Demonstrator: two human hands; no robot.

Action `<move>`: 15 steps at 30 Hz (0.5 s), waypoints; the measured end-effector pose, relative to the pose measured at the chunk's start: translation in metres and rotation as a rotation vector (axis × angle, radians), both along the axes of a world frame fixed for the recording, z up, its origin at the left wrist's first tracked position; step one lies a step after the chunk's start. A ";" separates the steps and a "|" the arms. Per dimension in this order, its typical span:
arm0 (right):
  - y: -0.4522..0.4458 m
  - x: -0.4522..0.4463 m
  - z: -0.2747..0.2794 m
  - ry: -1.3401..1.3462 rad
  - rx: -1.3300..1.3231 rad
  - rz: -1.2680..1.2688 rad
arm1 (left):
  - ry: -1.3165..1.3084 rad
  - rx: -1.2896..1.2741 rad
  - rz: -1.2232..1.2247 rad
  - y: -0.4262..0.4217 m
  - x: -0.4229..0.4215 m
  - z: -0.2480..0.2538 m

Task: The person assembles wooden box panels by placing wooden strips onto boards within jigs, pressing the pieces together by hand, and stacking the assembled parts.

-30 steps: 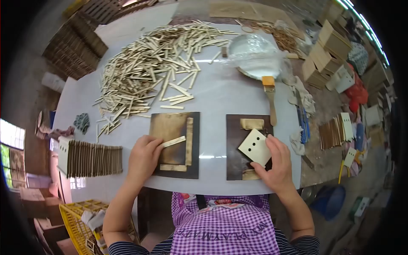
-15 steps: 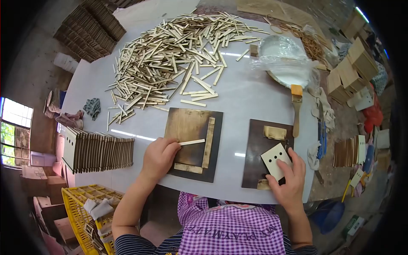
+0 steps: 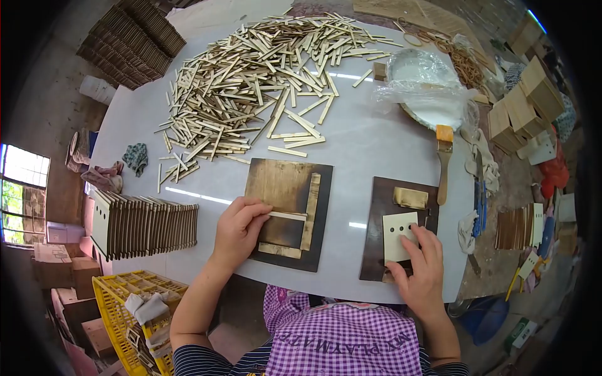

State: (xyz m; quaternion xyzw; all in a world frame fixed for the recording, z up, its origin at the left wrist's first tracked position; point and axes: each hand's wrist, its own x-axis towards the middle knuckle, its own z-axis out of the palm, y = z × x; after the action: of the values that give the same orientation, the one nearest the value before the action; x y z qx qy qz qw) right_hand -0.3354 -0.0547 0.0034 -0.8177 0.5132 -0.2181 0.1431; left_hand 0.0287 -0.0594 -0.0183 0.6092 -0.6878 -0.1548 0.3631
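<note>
My left hand (image 3: 239, 230) pinches a thin wooden strip (image 3: 290, 215) by its left end. The strip lies over a dark board (image 3: 324, 213) whose brown wooden face has a raised upright bar (image 3: 310, 213) at the right and a short block (image 3: 279, 250) along the bottom. My right hand (image 3: 421, 269) holds a pale wooden panel (image 3: 396, 247) with three black holes, thumb at its lower edge and fingers on its right side. Beneath that panel is a second dark board (image 3: 371, 250) with a wooden block (image 3: 411, 198) near its top.
A large heap of wooden strips (image 3: 232, 94) covers the back of the table. A row of stacked panels (image 3: 150, 225) stands at left. At right are a plastic-covered bowl (image 3: 433, 94) and a brush (image 3: 444, 163). A yellow crate (image 3: 119, 307) sits low at left.
The panel in my right hand has turned more upright and shifted slightly left on its board. The strip in my left hand has rotated to nearly level and moved slightly lower.
</note>
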 end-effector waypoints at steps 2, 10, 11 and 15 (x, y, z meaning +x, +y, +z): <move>-0.004 -0.001 0.003 -0.041 -0.075 0.061 | 0.027 0.009 -0.034 0.003 -0.006 0.006; -0.022 0.056 0.023 -0.345 -0.151 0.263 | 0.160 0.051 -0.221 0.016 -0.039 0.020; -0.021 0.059 0.022 -0.343 -0.150 0.262 | 0.178 0.071 -0.239 0.019 -0.041 0.021; -0.020 0.070 0.011 -0.417 -0.160 0.330 | 0.242 0.112 -0.256 0.026 -0.042 0.016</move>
State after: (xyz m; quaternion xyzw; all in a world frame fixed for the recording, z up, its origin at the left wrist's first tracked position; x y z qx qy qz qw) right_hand -0.2651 -0.0750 0.0143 -0.8363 0.3136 -0.3952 0.2143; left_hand -0.0131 -0.0339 -0.0021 0.5129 -0.7014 -0.3100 0.3857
